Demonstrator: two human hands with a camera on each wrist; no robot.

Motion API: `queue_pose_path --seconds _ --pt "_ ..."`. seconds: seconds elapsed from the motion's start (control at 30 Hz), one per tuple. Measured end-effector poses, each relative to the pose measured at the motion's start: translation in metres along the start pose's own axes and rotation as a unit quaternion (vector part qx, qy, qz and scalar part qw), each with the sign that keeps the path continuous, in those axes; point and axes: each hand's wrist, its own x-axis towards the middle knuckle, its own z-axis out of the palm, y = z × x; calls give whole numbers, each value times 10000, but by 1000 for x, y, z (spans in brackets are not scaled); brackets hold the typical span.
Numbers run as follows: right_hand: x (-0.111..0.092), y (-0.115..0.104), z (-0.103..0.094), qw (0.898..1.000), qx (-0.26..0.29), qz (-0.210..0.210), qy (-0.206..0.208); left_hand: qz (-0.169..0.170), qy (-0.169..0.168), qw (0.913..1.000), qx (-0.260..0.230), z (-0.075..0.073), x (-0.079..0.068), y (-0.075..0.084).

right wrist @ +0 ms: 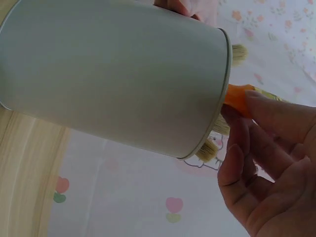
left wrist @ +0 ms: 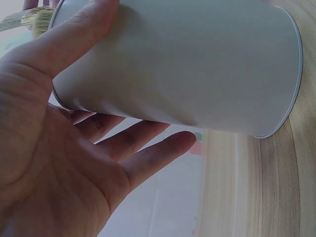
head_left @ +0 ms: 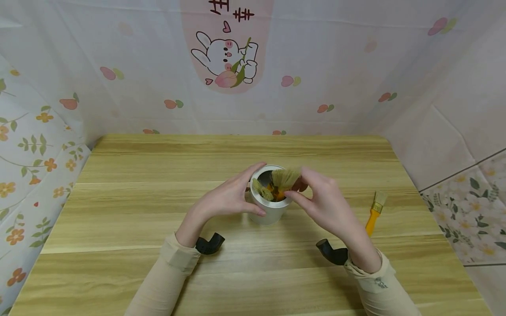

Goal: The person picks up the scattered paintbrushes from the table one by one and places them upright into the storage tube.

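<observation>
A white cylindrical can (head_left: 266, 216) stands upright on the wooden table. My left hand (head_left: 223, 197) holds its left side, thumb toward the front and fingers round the back; in the left wrist view the fingers reach along the can wall (left wrist: 187, 69). At the can's mouth, my right hand (head_left: 326, 202) pinches a paintbrush by its orange handle (right wrist: 238, 97). Its pale bristles (head_left: 285, 179) point up, while the handle's lower end is hidden inside the can. Other brushes stand in there too, with bristles (head_left: 262, 189) showing at the rim.
Another paintbrush (head_left: 373, 212) with an orange handle lies on the table (head_left: 150, 166) to the right, near my right forearm. Black wrist-worn pieces (head_left: 210, 244) stick out by both sleeves. Patterned cloth (head_left: 336, 66) encloses the back and sides.
</observation>
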Motion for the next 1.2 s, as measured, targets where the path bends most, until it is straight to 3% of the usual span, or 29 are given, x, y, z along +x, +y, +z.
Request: queue_pose_path --seconds 0.2,0.4,0.83,1.2 --pt "1 3 3 9998 24 29 -199 -48 7 10000 -19 0 0 0" --pt "1 4 0 9998 134 70 -125 -18 -22 10000 -81 0 1 -1" --pt "-6 10 -20 9973 343 415 501 -36 9 10000 -56 0 0 0" --pt "-19 29 -38 9898 601 758 1050 -29 25 10000 -27 0 0 0"
